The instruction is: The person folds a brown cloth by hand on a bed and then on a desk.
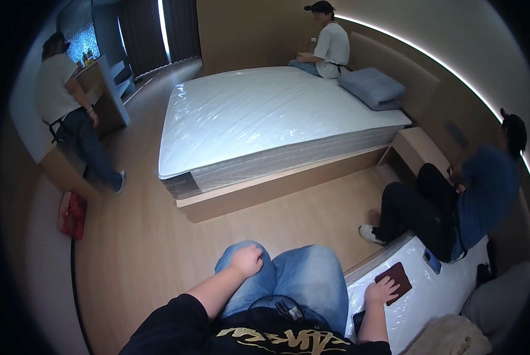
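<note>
My left hand (247, 261) rests on the left knee of my blue jeans (309, 270), its fingers curled in and no object showing in it. To the right, my right hand (382, 290) lies palm down with spread fingers on a flat dark-red cover (397, 284), perhaps a notebook or case. That cover lies on a plastic-wrapped mattress (418, 306) beside me. A phone (432, 261) lies farther along the same mattress. Close to my right forearm, a dark flat object (358, 323) is partly hidden. A black cable (269, 298) loops across my lap.
A large plastic-wrapped mattress (265, 120) on a wooden base (291, 182) stands ahead, with a folded grey pillow (371, 86). One person (487, 195) sits at right, another (334, 44) on the far bed edge; a third (63, 88) stands left. A red box (72, 215) sits by the wall.
</note>
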Demonstrator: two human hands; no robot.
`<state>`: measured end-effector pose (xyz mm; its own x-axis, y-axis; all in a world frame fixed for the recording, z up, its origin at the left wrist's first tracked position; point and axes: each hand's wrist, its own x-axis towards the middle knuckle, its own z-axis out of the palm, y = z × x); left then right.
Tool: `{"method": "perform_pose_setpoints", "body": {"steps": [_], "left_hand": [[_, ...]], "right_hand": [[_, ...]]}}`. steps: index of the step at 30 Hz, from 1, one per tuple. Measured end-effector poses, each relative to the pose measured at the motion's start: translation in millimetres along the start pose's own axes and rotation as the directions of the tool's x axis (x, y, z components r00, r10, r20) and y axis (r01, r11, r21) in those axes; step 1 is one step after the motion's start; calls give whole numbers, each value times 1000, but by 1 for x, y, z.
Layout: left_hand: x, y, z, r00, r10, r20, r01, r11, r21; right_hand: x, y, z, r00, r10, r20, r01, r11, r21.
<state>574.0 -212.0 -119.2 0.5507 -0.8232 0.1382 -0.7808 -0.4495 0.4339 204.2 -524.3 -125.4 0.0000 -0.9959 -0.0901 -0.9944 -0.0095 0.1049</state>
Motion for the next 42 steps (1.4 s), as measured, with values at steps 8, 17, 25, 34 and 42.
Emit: {"method": "perform_pose_setpoints", "body": {"steps": [8,17,25,34,42], "left_hand": [[8,2,-1,990,-113,85,116,993,-35],[16,-3,-1,976,-189,111,197,978,-68],[17,-46,34,853,-516,-74,424,769,-478],[34,-173,-28,368,-893,259,548,-16,-836],[41,-216,-58,356,-926,130,558,99,-824]], "right_hand": [[-2,-1,-7,999,-9,32,7,998,65],[8,-24,-28,969,111,219,-93,992,-91],[8,-26,-28,981,80,176,-63,993,-103],[-5,-27,-34,982,120,149,-97,983,-156],[-9,-31,-35,971,150,185,-124,982,-144]]}}
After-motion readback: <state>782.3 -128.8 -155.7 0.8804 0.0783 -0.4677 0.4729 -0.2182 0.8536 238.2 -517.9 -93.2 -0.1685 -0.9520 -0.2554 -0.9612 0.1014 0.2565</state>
